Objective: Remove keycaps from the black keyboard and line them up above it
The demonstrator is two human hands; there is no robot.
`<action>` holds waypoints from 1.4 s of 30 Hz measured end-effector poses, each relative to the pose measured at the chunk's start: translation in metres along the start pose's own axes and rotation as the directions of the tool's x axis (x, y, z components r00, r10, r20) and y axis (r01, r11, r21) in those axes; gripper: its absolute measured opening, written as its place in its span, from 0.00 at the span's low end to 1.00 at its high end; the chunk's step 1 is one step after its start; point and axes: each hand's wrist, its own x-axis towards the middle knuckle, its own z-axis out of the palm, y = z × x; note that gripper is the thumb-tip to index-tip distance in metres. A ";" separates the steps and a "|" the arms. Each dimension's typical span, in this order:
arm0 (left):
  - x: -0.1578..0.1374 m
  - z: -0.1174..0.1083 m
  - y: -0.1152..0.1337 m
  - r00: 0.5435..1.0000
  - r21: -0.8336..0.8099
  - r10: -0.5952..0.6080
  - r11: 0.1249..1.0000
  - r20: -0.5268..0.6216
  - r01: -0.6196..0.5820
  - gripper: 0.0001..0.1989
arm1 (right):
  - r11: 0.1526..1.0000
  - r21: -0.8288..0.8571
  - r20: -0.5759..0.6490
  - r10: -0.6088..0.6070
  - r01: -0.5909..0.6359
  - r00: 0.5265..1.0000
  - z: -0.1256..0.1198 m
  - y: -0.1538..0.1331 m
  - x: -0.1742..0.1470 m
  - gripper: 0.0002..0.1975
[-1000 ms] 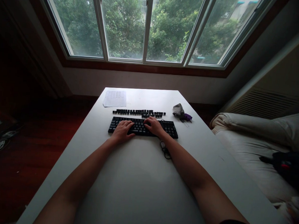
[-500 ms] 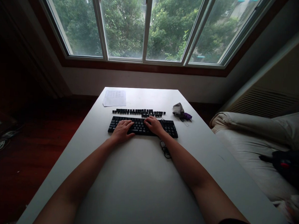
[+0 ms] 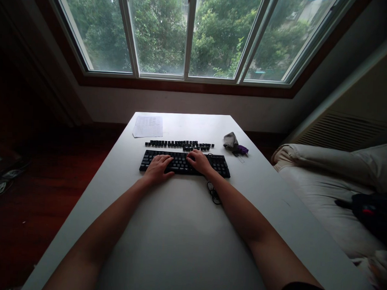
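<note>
A black keyboard [image 3: 179,163] lies across the white table, its keys in rows. My left hand [image 3: 158,167] rests on its left-middle part, fingers stretched over the keys and thumb spread out at the near edge. On the keys right of the middle lies my right hand [image 3: 199,160], its fingers slightly bent and apart, with nothing visible in them. Just beyond the keyboard, loose black keycaps [image 3: 170,144] stand in an uneven line. A coiled black cable [image 3: 213,193] sits by my right forearm.
A printed sheet of paper [image 3: 148,126] lies at the table's far left. At the far right are a crumpled grey cloth [image 3: 230,140] and a purple item [image 3: 243,150]. A window [image 3: 163,31] is beyond the white table [image 3: 182,235]; a pale couch [image 3: 310,198] stands to the right.
The view has shifted very slightly. Both hands keep their places on the keyboard, and nothing else has visibly moved.
</note>
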 end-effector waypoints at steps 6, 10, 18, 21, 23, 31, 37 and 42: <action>0.000 0.000 0.000 1.000 0.005 0.005 1.000 0.000 -0.005 0.32 | 1.000 -0.007 0.015 0.007 -0.007 1.000 -0.001 0.000 0.001 0.05; 0.000 0.002 -0.001 1.000 0.018 0.014 1.000 -0.011 -0.013 0.32 | 1.000 -0.008 0.029 0.011 -0.011 1.000 0.000 0.001 0.001 0.05; 0.000 0.002 -0.002 1.000 0.022 0.016 1.000 -0.014 -0.015 0.32 | 1.000 -0.012 0.055 0.030 -0.029 0.998 -0.001 0.000 0.004 0.06; 0.000 0.003 -0.003 1.000 0.026 0.019 1.000 -0.015 -0.018 0.33 | 0.999 -0.017 0.065 0.040 -0.039 0.997 -0.002 -0.001 0.005 0.06; 0.000 0.003 -0.003 1.000 0.023 0.019 1.000 -0.017 -0.019 0.33 | 0.999 -0.022 0.070 0.045 -0.043 0.997 -0.002 -0.001 0.005 0.06; 0.000 0.001 0.000 1.000 0.000 0.009 1.000 -0.015 -0.009 0.32 | 0.997 -0.053 0.059 0.066 -0.063 0.996 -0.001 -0.004 0.007 0.07; 0.000 0.002 -0.002 1.000 0.004 0.012 1.000 -0.014 -0.012 0.33 | 0.996 -0.057 0.056 0.069 -0.066 0.996 0.001 -0.002 0.007 0.07; -0.001 0.002 -0.002 0.999 0.000 0.021 1.000 -0.026 -0.021 0.32 | 0.995 -0.060 0.044 0.079 -0.076 0.996 0.003 -0.001 0.006 0.06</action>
